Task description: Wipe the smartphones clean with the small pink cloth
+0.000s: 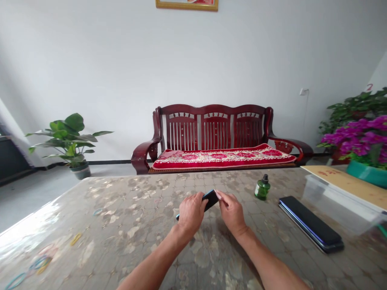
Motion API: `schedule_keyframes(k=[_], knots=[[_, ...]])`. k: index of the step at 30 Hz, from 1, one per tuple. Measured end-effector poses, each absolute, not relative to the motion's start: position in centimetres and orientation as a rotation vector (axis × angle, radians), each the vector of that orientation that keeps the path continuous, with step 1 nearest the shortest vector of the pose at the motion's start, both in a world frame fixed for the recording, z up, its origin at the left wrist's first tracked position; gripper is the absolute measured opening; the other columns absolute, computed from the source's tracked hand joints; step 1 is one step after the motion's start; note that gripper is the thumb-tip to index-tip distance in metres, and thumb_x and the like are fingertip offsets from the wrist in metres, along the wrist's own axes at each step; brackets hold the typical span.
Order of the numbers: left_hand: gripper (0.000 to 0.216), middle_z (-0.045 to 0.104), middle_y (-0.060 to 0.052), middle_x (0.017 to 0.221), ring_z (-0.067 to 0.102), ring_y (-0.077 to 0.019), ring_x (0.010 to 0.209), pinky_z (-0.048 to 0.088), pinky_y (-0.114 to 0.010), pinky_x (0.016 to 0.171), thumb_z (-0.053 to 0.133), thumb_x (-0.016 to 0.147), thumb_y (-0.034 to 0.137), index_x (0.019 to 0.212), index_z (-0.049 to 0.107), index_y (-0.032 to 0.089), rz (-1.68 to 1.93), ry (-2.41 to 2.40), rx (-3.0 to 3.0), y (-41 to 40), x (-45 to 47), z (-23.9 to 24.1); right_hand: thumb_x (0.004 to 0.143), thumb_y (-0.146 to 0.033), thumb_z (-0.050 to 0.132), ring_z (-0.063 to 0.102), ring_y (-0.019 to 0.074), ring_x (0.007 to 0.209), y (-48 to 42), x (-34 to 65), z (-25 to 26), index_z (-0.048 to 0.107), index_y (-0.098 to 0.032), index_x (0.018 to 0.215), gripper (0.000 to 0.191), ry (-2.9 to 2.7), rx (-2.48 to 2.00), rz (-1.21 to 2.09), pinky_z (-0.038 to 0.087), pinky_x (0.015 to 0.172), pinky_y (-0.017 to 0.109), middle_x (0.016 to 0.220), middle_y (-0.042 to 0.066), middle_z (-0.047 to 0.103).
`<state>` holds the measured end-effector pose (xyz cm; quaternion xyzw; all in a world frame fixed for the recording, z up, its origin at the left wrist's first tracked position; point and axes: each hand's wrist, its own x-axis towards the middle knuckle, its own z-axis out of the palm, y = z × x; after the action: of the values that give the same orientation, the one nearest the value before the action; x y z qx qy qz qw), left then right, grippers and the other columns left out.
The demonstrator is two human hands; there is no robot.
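Observation:
My left hand [191, 211] is wrapped round a black smartphone [211, 199] with a blue edge, tilted above the table. Its far end points up and to the right, and part of it is hidden under my fingers. At that far end, my right hand [231, 211] is closed in a pinch against the phone's corner. Something small and whitish shows by those fingertips, too small to name. To the right of my hands stands a green bottle [262, 189] with a black cap. Further right lies a stack of dark phones [311, 223].
Loose coloured bands [40, 264] lie on the patterned table cover [127, 241] at the left. A clear plastic box [332, 205], a tan board [347, 183] and a teal flowerpot [365, 173] occupy the right side. Beyond the table stands a wooden bench [214, 125].

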<state>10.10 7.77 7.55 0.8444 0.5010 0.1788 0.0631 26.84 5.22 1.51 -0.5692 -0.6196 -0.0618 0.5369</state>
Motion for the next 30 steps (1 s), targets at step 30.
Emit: schedule_keyframes(k=[30], knots=[[0.017,0.063,-0.002,0.087,0.062,-0.0179,0.080,0.051,-0.029,0.074,0.051,0.087,0.032,0.100,0.053,0.020,1.510,1.033,1.890,7.8,9.0,3.6,0.082,-0.039,0.065,0.068,0.0243,0.090,4.5,23.1,3.6,0.072,-0.020,0.108,0.033,-1.136,-1.119,0.501,0.055,0.081,0.035,0.096,0.005,0.075]])
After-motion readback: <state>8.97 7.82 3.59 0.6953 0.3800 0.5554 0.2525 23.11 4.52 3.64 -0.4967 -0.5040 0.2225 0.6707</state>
